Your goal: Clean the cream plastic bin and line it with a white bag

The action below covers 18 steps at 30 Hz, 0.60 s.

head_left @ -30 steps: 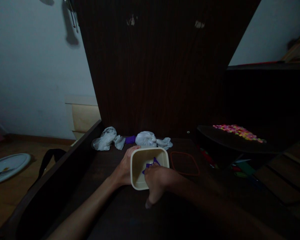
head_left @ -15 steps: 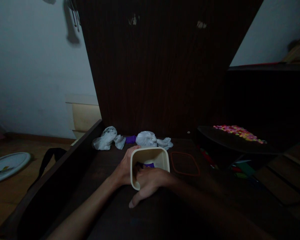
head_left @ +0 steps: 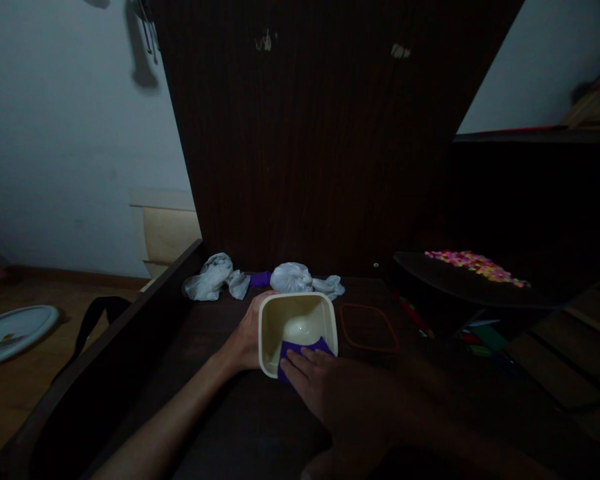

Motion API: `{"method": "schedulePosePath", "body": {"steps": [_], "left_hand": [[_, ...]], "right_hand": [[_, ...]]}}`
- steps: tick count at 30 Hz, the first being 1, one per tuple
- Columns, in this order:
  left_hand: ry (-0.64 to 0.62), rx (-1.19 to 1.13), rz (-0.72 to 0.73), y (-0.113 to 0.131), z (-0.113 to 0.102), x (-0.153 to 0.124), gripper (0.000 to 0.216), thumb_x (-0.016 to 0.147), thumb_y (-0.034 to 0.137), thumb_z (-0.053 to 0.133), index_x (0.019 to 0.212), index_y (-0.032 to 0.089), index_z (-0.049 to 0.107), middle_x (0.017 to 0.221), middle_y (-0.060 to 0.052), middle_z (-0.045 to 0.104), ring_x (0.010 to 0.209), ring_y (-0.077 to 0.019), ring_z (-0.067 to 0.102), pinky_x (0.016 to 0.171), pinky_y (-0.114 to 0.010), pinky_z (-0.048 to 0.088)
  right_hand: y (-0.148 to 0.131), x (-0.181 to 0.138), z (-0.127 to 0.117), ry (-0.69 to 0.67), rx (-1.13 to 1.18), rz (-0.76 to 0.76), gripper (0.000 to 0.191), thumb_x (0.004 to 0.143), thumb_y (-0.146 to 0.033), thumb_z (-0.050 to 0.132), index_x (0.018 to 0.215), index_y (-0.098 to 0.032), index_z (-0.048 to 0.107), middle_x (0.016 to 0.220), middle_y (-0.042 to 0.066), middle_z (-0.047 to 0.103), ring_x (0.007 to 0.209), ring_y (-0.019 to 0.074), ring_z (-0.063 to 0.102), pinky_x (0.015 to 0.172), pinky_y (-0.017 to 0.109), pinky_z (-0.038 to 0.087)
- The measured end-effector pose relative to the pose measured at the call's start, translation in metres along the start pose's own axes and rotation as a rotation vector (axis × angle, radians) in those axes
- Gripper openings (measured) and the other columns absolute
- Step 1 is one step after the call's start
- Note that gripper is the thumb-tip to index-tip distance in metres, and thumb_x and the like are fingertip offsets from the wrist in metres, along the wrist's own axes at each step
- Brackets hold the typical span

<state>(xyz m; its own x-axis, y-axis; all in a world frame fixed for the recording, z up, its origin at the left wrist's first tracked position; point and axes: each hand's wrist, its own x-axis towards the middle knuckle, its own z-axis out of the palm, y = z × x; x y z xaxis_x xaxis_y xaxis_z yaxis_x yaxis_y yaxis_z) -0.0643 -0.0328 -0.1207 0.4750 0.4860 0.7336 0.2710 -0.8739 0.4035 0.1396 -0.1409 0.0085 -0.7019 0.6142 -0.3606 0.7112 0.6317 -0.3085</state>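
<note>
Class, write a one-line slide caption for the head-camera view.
Left hand steadies a cream container on a dark table while the right hand presses a purple cloth over its near rim.

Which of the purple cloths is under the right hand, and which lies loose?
The purple cloth draped over the cream container's near rim is pressed by the right hand. The other purple piece lies untouched by the back panel, between the white crumpled bags.

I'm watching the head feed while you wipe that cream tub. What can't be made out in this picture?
- Right hand: its palm and how it grips the purple cloth are hidden by its own back.
- Left hand: fingers hidden behind the cream tub.
- Purple thing between the white bags: too small to identify.
- Things under the dark tray: lost in shadow.
</note>
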Motion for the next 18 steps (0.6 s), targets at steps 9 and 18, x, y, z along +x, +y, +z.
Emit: {"method": "schedulePosePath", "body": {"steps": [9,18], "left_hand": [[0.005,0.049,0.014,0.005,-0.001,0.003,0.114,0.060,0.039,0.092,0.151,0.018,0.026,0.142,-0.023,0.049,0.136,-0.0438,0.049,0.110,-0.059,0.047],[-0.030,0.052,0.032,0.012,0.000,0.007,0.117,0.061,0.036,0.091,0.153,0.021,0.021,0.143,-0.022,0.047,0.135,-0.0430,0.049,0.111,-0.060,0.046]], "right_hand": [[0.005,0.018,-0.012,-0.117,-0.142,0.176,0.100,0.074,-0.039,0.081,0.151,0.007,0.036,0.153,0.035,0.038,0.140,0.0417,0.045,0.120,0.049,0.030],[0.038,0.050,0.004,-0.009,-0.444,0.228,0.048,0.073,-0.031,0.080,0.114,-0.007,0.076,0.126,0.025,0.069,0.128,0.0406,0.058,0.120,0.054,0.028]]}}
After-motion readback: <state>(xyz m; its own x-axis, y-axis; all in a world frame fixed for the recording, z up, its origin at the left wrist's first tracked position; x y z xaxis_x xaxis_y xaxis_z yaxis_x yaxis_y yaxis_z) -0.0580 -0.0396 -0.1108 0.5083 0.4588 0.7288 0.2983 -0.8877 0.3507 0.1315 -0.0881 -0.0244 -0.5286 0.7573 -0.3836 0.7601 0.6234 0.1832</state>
